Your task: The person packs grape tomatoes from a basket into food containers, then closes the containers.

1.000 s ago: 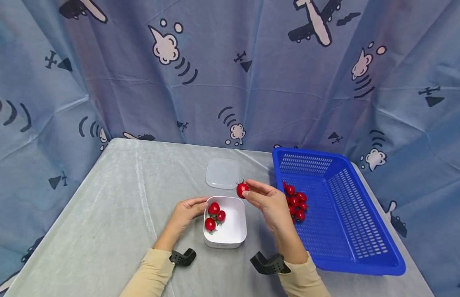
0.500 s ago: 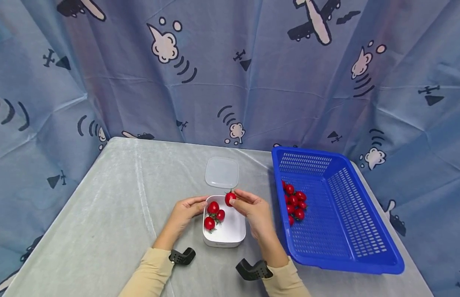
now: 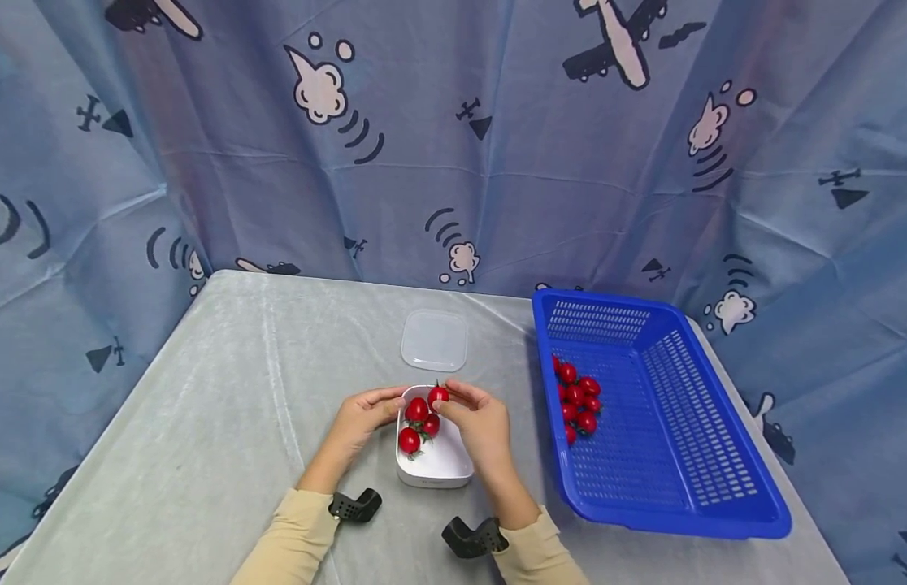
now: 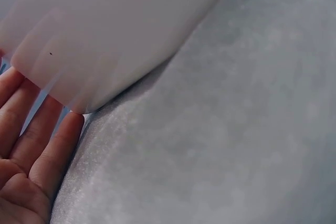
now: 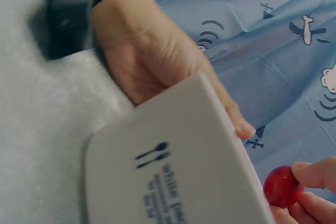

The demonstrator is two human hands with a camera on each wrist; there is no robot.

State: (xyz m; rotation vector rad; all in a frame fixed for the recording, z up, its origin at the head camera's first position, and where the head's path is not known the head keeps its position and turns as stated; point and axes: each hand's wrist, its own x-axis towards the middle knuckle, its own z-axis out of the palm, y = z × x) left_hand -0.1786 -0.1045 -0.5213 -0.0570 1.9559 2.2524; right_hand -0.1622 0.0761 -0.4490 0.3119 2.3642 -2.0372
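Observation:
A white square food box [image 3: 433, 475] stands on the cloth-covered table, several red cherry tomatoes [image 3: 417, 410] lying along its left side. My left hand [image 3: 360, 418] touches the box's far left corner, thumb at the rim. In the left wrist view, the straight fingers [image 4: 55, 145] have their tips against the outer wall. My right hand [image 3: 479, 422] pinches a cherry tomato [image 3: 438, 396] between thumb and fingers over the far part of the box. The right wrist view shows this tomato [image 5: 283, 186] beside the rim, with dark print on the box's front wall [image 5: 163, 182].
A blue plastic basket [image 3: 680, 520] stands at the right, with several cherry tomatoes [image 3: 587, 422] near its left wall. A translucent lid [image 3: 435, 340] lies behind the box. A patterned blue curtain [image 3: 395, 146] hangs at the table's back edge.
My right hand has moved left with the cherry tomato, from beyond the box's far right corner to over its far part. The left hand stays at the box.

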